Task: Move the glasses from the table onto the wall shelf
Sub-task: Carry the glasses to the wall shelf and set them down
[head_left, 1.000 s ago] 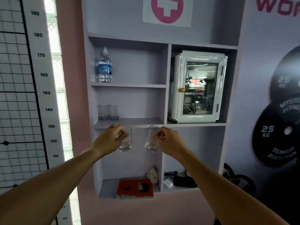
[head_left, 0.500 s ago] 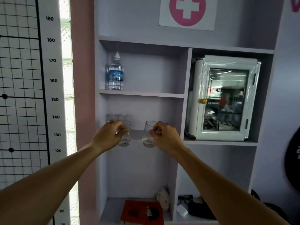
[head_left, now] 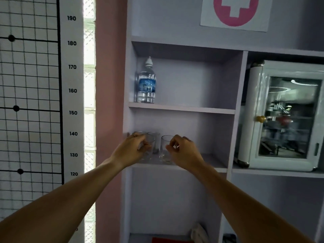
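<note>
Now each hand pinches a clear, smooth drinking glass by its rim: left hand (head_left: 130,151), right hand (head_left: 184,151). Right's glass (head_left: 164,151) sits at three o'clock of left's (head_left: 149,149) on the lilac wall shelf (head_left: 210,164). Likely fragile and slippery; grip the sides.

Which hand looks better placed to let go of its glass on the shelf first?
Probably the right hand. Its glass appears upright on the middle shelf with open space beside it. The left hand holds its glass crowded against glasses already at the back.
</note>
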{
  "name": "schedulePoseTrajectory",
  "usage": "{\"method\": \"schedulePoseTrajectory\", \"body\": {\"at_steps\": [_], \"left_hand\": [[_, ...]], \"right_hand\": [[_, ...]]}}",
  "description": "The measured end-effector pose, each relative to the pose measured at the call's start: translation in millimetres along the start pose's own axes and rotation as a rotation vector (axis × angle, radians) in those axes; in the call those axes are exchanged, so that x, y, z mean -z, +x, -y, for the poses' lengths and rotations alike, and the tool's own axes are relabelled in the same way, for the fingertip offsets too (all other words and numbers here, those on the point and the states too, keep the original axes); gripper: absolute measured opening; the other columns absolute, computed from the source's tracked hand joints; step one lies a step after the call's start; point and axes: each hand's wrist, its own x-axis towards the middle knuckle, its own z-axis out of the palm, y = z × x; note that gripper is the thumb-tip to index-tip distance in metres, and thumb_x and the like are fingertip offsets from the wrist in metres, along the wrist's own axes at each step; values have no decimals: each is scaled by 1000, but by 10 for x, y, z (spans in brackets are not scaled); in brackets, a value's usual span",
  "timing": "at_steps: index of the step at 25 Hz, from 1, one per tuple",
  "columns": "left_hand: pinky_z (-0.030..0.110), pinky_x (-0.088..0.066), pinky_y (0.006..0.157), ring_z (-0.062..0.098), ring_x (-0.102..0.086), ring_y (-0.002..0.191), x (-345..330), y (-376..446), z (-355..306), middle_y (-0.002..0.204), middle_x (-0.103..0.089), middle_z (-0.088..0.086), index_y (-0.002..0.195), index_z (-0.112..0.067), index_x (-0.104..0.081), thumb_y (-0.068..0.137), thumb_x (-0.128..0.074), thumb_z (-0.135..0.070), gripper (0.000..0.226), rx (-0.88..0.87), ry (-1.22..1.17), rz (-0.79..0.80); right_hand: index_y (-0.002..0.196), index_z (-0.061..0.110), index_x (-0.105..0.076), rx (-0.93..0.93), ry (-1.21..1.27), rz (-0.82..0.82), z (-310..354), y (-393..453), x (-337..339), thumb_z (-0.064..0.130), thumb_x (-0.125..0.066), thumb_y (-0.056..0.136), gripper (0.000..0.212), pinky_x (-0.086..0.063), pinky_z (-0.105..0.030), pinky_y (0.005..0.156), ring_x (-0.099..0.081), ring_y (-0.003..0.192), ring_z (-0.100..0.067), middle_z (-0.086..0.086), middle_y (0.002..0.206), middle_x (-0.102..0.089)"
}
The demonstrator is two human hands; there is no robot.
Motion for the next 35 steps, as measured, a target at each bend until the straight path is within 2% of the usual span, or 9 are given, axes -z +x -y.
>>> {"method": "schedulePoseTrajectory", "body": {"at_steps": [3, 7, 13, 18, 21, 24, 29, 32, 35], "left_hand": [[31, -45, 71, 12, -57, 76, -83, 53, 22, 90, -63, -2, 77, -15, -55, 94, -58, -36, 27, 2, 7, 19], [38, -47, 67, 19, -54, 69, -90, 118, -101, 83, -59, 3, 68, -15, -45, 94, -58, -27, 31, 38, 27, 5], [44, -55, 77, 26, -64, 83, -153, 239, -19, 102, -65, 7, 85, -9, -60, 91, -52, -19, 14, 94, 106, 29], [35, -55, 84, 25, -64, 88, -158, 222, -47, 113, -61, 13, 95, -8, -64, 93, -53, -19, 16, 71, 244, -4], [34, -51, 95, 28, -63, 103, -164, 212, -27, 119, -63, 15, 112, -8, -64, 94, -53, -19, 24, 36, 306, -46], [35, -48, 100, 29, -59, 114, -162, 213, -23, 127, -61, 13, 124, -9, -59, 89, -61, -16, 36, 19, 361, -14], [34, -47, 96, 26, -53, 107, -155, 205, -24, 116, -57, 10, 101, -12, -69, 87, -62, -14, 15, 4, 485, -31], [29, -46, 93, 24, -52, 107, -177, 189, 4, 113, -58, 9, 95, -14, -70, 86, -65, -16, 11, -43, 569, -22], [33, -46, 96, 26, -54, 109, -197, 182, 49, 112, -64, 9, 96, -14, -71, 86, -65, -17, 12, -63, 630, -3]], "right_hand": [[89, 30, -54, -10, -2, -8, -27, 116, -97, 36, -59, 93, 8, -35, -17, 57, -58, 84, -18, -2, 101, -62], [91, 29, -55, -18, 22, 9, -82, 238, -131, 35, -59, 93, 8, -38, -21, 60, -57, 87, -18, -3, 106, -63], [92, 28, -55, -23, 55, 58, -199, 331, -182, 36, -60, 93, 9, -41, -24, 66, -58, 89, -18, -4, 106, -63], [94, 29, -55, -24, 57, 82, -246, 385, -264, 33, -61, 93, 7, -37, -19, 59, -57, 88, -19, -3, 106, -62], [97, 27, -58, -27, 91, 85, -270, 412, -302, 33, -61, 93, 8, -41, -23, 65, -58, 91, -20, -4, 108, -64], [111, 26, -59, -34, 176, 95, -267, 436, -312, 37, -64, 92, 23, -50, -30, 74, -61, 95, -22, -1, 110, -63], [126, 25, -54, -46, 252, 120, -202, 474, -369, 37, -68, 90, 40, -58, -40, 86, -64, 101, -26, -5, 116, -63], [129, 25, -51, -48, 283, 159, -166, 488, -413, 25, -70, 88, 45, -59, -39, 85, -64, 104, -28, -8, 123, -62], [132, 26, -46, -31, 289, 184, -138, 491, -458, 18, -72, 85, 54, -60, -39, 80, -67, 100, -30, -6, 119, -60]]}}
